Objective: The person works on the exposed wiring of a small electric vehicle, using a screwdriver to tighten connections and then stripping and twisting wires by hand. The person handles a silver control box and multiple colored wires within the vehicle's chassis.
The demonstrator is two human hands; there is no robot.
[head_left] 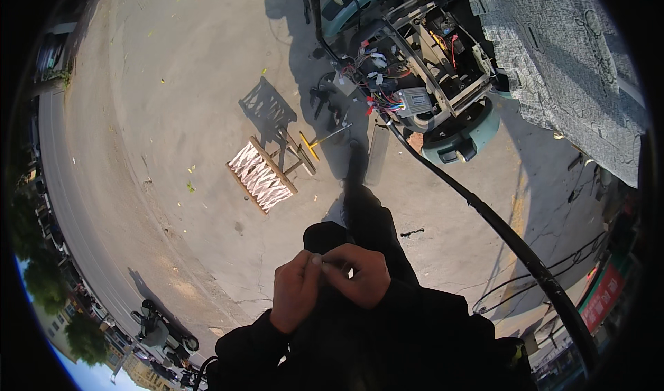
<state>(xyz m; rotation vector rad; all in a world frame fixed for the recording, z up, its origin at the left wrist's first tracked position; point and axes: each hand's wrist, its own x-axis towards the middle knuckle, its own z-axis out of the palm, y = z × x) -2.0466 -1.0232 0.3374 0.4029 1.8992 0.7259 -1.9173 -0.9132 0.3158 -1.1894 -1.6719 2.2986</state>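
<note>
We see the two bare hands close together at the near side, in front of the person's dark clothes (415, 336). The left hand (295, 291) has its fingers bent and narrow, and the tips meet those of the right hand (360, 275). The right hand is also closed to a pinch, with a small gap between its thumb and first finger. Between the meeting tips we see a small pale thing (316, 259); it is too small for us to tell what it is.

Beyond the hands, a little to the left, a low stool (263, 175) with a pink and white woven seat stands on the grey ground (194, 80). Just to the right of it we find a tool with a yellow handle (309, 146). Farther, on the right, there is an opened vehicle (432, 62), with many loose wires (379, 69) and a silver box (415, 102) on its near side. A grey cover (567, 66) lies to the right of it. A long black bar (512, 239) runs down the right side. At the near left, we see a parked scooter (162, 332).
</note>
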